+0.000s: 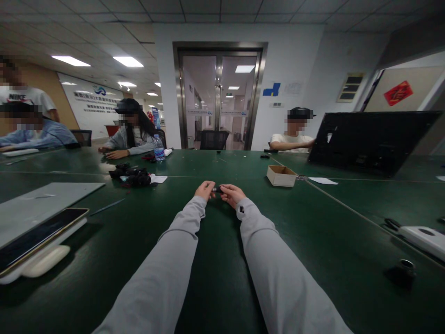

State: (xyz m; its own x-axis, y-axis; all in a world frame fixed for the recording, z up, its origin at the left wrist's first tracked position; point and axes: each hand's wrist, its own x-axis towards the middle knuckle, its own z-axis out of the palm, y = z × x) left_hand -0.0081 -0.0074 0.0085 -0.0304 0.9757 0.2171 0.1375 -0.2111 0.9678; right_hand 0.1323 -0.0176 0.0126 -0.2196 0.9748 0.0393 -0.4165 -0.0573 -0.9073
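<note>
Both arms, in light grey sleeves, reach forward over the dark green table. Between my hands is a small black cylindrical object [218, 189] with a silvery part toward the left; its exact kind is too small to make out. The fingers of my left hand [206, 190] are pinched at its left end. On the other side, my right hand [233, 195] has thumb and fingers closed round the black end. The hands are nearly touching, just above the tabletop, and the fingers cover part of the object.
A smartphone [41, 239] and a flat grey panel [52, 197] lie at left. Ahead are black tangled items [134, 175] and a water bottle [159, 149]. An open box [281, 176], a large black monitor [368, 141] and a small dark cylinder [405, 269] stand right. Several people sit around.
</note>
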